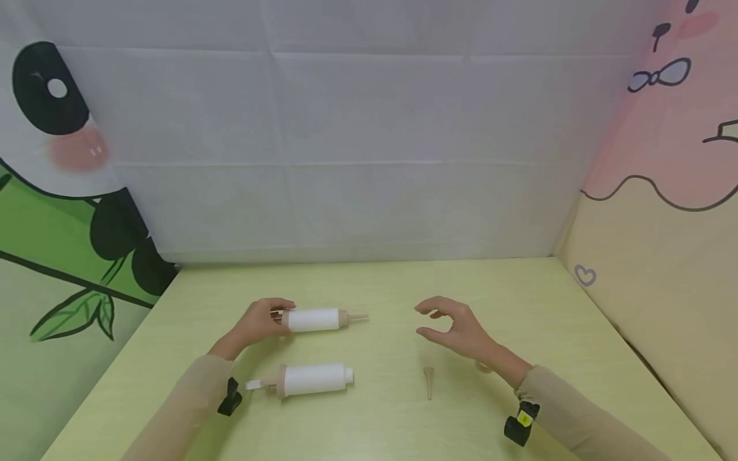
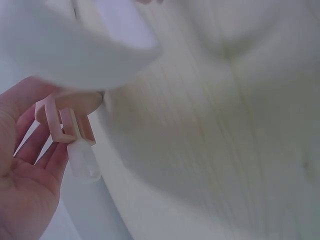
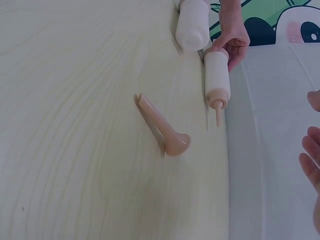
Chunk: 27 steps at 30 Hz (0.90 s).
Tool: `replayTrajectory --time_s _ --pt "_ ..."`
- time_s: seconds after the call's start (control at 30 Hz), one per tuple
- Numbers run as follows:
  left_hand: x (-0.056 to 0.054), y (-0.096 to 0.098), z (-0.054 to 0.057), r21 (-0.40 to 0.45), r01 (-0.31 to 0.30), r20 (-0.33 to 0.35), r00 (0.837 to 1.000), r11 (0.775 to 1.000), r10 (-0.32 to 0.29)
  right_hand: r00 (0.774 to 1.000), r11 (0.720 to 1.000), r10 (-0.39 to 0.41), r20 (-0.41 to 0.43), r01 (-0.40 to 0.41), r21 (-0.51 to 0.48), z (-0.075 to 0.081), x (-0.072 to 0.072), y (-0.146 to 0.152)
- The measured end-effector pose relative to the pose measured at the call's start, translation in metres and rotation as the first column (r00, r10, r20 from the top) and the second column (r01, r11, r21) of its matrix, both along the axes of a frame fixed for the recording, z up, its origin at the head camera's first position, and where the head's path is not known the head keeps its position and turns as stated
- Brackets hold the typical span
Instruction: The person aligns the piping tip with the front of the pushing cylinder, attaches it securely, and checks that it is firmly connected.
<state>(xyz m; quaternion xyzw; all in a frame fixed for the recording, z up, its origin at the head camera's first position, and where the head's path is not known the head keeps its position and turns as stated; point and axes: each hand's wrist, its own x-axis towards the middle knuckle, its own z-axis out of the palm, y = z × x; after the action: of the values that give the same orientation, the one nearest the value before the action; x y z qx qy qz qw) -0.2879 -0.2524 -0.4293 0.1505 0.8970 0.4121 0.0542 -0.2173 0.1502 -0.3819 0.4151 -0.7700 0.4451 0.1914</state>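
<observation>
My left hand (image 1: 257, 322) grips the pinkish handle end of a white-barrelled piping syringe (image 1: 314, 319), whose thin nozzle (image 1: 359, 316) points right. In the left wrist view, the fingers are around its pink frame-shaped handle (image 2: 62, 120), with a whitish tip (image 2: 84, 161) beyond. A second piping syringe (image 1: 315, 379) lies nearer on the table, a bare white neck at its right end. My right hand (image 1: 455, 326) hovers to the right, thumb and fingers apart and lightly bent, holding nothing. Below it lies a loose pinkish nozzle (image 1: 429, 382), flared at one end (image 3: 177, 144).
A small pinkish piece (image 1: 483, 367) is partly hidden behind the right wrist. The pale yellow table (image 1: 380, 422) meets a white cloth (image 1: 369, 141) at the back. Printed cartoon panels (image 1: 663, 269) stand at both sides. A blurred white shape (image 2: 75, 45) fills the left wrist view's upper left.
</observation>
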Motion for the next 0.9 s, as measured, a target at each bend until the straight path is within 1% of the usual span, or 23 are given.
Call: replayTrajectory --time_s 0.1,0.2,0.27,0.4,0.5,0.57,0.63,0.73,0.8,0.9 --pt "0.000 -0.001 0.002 -0.011 -0.005 0.000 1.000 1.000 0.005 1.000 1.000 0.001 -0.004 -0.001 -0.002 0.000 0.000 0.000" --pt "0.001 -0.001 0.005 -0.031 -0.013 -0.016 1.000 0.999 0.013 1.000 1.000 0.002 -0.007 -0.002 -0.002 0.001 0.000 0.000" --pt "0.002 0.001 0.009 -0.042 -0.006 -0.037 0.999 0.999 0.005 1.000 1.000 0.002 -0.009 -0.002 -0.002 0.002 0.001 0.000" --pt "0.005 0.009 0.021 -0.057 0.023 -0.082 0.996 0.998 -0.028 1.000 1.000 -0.002 -0.018 0.002 0.005 0.002 0.000 0.001" --pt "0.008 0.019 0.029 -0.055 0.054 -0.093 0.994 0.997 -0.059 1.000 1.000 -0.006 -0.025 0.007 0.006 0.002 -0.001 0.004" --pt "0.010 0.027 0.034 -0.035 0.070 -0.085 0.994 0.997 -0.073 1.000 1.000 -0.010 -0.026 0.010 0.007 0.001 -0.001 0.006" --pt "0.011 0.035 0.039 -0.023 0.095 -0.097 0.991 0.995 -0.097 1.000 1.000 -0.018 -0.014 0.018 0.009 -0.001 -0.003 0.009" --pt "0.015 0.050 0.047 0.022 0.140 -0.128 0.982 0.990 -0.136 0.999 0.999 -0.036 0.026 0.036 0.024 -0.011 -0.009 0.016" --pt "0.018 0.061 0.051 0.046 0.176 -0.157 0.973 0.983 -0.167 0.998 0.998 -0.046 0.044 0.045 0.036 -0.019 -0.015 0.021" --pt "0.024 0.080 0.056 0.092 0.226 -0.174 0.963 0.970 -0.208 0.998 0.998 -0.049 0.043 0.048 0.041 -0.027 -0.020 0.027"
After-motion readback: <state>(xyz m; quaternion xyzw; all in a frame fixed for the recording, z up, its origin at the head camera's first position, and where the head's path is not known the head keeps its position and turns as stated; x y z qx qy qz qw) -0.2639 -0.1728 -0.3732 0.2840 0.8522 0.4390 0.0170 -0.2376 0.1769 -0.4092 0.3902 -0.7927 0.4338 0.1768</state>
